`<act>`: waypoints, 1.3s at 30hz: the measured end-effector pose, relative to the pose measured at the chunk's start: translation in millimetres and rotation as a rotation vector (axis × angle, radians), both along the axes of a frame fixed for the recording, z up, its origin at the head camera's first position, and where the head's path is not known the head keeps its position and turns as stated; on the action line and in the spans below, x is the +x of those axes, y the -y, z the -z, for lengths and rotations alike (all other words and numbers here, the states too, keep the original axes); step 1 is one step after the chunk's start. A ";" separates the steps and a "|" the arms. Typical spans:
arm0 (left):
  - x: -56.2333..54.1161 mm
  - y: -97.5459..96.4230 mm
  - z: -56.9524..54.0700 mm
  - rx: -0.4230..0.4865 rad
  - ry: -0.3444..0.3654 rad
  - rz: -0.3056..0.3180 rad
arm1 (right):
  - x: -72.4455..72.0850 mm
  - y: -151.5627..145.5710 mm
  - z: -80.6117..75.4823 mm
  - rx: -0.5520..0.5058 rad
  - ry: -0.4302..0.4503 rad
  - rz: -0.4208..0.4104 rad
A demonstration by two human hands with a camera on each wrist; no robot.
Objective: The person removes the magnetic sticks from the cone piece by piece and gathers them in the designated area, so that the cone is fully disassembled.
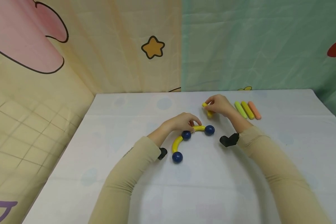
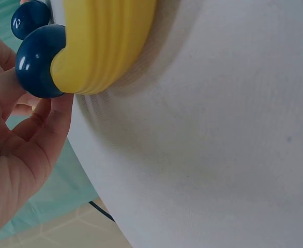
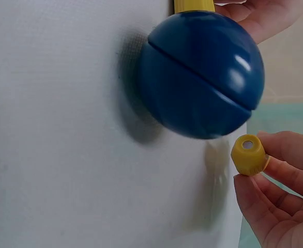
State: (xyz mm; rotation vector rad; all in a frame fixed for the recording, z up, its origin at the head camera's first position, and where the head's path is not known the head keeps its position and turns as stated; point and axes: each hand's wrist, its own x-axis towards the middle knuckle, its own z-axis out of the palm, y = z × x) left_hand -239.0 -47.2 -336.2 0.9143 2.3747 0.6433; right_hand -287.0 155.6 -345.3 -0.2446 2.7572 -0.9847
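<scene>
Dark blue balls and yellow curved magnetic rods form a bent chain on the white table. Its near rod (image 1: 176, 145) runs from the near blue ball (image 1: 177, 157) to the middle blue ball (image 1: 186, 135). My left hand (image 1: 182, 122) pinches the second curved rod (image 1: 199, 128), between the middle ball and the right blue ball (image 1: 209, 130). In the left wrist view, the balls and near rod partly hide those fingers. Beyond the chain, my right hand (image 1: 219, 105) holds a loose yellow rod (image 3: 248, 156) between thumb and fingers, its round metal end showing.
Right of my right hand, a light green rod (image 1: 240, 109), a yellow straight rod (image 1: 247, 110) and an orange rod (image 1: 254, 110) lie side by side. A printed curtain (image 1: 226, 46) hangs behind the white table (image 1: 114, 161).
</scene>
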 end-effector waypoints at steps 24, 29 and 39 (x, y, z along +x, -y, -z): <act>-4.7 -2.5 -0.1 -0.004 -0.017 0.012 | -13.0 18.1 6.7 0.004 0.023 0.107; -4.6 -2.7 0.7 -0.003 -0.009 0.002 | -13.4 19.3 7.3 0.002 0.032 0.108; -2.6 -0.6 3.2 0.011 0.008 -0.017 | -4.4 6.6 7.1 -0.053 0.020 0.052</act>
